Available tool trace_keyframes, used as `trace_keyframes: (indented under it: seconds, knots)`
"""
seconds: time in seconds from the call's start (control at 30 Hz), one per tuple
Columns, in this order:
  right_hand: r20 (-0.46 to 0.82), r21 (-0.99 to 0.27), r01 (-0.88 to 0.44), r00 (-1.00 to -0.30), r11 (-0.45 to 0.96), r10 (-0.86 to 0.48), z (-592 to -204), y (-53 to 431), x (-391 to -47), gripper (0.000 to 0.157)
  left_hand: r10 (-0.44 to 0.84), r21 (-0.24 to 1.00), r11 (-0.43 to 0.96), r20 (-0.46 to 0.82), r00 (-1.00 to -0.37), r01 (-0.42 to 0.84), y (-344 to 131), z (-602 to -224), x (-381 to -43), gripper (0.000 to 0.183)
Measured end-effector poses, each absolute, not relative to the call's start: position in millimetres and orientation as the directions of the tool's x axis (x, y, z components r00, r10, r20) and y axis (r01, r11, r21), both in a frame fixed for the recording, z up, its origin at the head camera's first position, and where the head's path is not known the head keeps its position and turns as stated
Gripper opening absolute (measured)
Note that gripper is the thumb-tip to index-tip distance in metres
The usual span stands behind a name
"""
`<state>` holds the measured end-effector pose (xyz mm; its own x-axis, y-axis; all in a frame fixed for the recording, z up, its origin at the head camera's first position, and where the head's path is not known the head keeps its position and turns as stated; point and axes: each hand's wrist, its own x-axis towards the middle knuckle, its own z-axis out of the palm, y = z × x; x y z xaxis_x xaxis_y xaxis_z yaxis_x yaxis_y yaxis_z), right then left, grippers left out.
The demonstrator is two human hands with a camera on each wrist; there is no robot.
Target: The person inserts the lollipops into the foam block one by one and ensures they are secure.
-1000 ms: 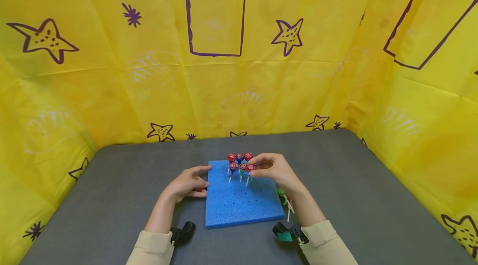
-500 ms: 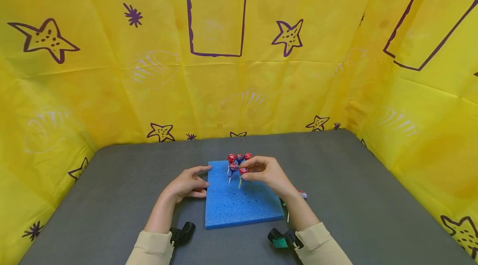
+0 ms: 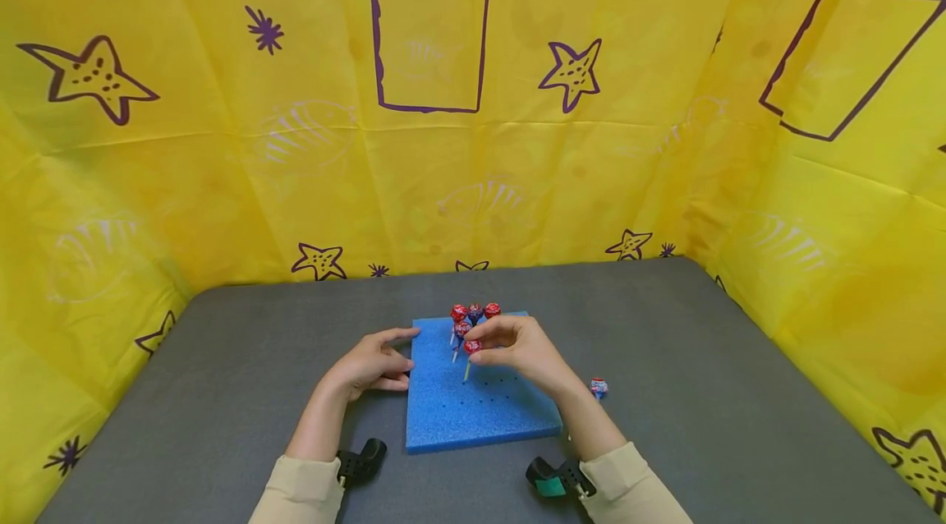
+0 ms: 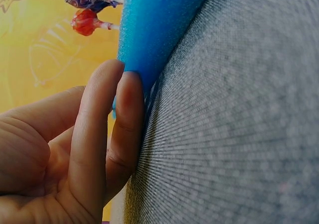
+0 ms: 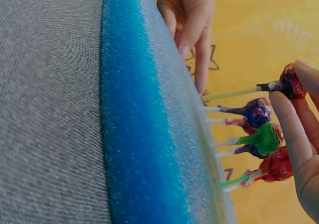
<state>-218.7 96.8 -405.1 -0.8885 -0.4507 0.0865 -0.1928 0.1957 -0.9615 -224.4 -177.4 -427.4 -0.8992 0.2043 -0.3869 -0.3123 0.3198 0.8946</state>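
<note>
- Over the blue foam board (image 3: 473, 427), the fingertips of the right hand (image 3: 521, 347) are pinched together on the wrapped head of a red lollipop (image 3: 471, 347), its yellow stick (image 5: 232, 93) pointing down and leaning slightly.
- The stick's lower tip is at or just above one of the small holes in the board; whether it has entered cannot be told.
- Just beyond the pinch, other lollipops stand upright in the board's far part, among them a dark purple one (image 3: 475, 312) and, in the right wrist view, a green one (image 5: 264, 139).
- Along the board's left edge, the left hand (image 3: 373, 361) has its fingers apart and fairly straight, the tips touching the foam and seemingly steadying it; it pinches nothing.
- The step in hand looks like seating this lollipop nearer the person than those already standing.
- The next move would call for lining the tip up with the hole, pressing straight down until the stick holds, then letting go without knocking its neighbours.
- Farther right, past the right forearm, a loose lollipop (image 3: 599, 386) lies on the grey table (image 3: 251, 384).
- Behind everything hangs a yellow cloth (image 3: 473, 154) with starfish drawings.
</note>
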Motion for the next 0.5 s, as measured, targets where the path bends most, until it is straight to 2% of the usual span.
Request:
trace_keyframes:
  seconds: [0.5]
  knots:
    - [0.077,-0.955,-0.200,-0.879,0.217,-0.471,-407.2,91.8,-216.3,0.025,0.202,0.895,0.322,-0.385,-0.901,-0.310,-176.8,-427.3,-224.6,0.060]
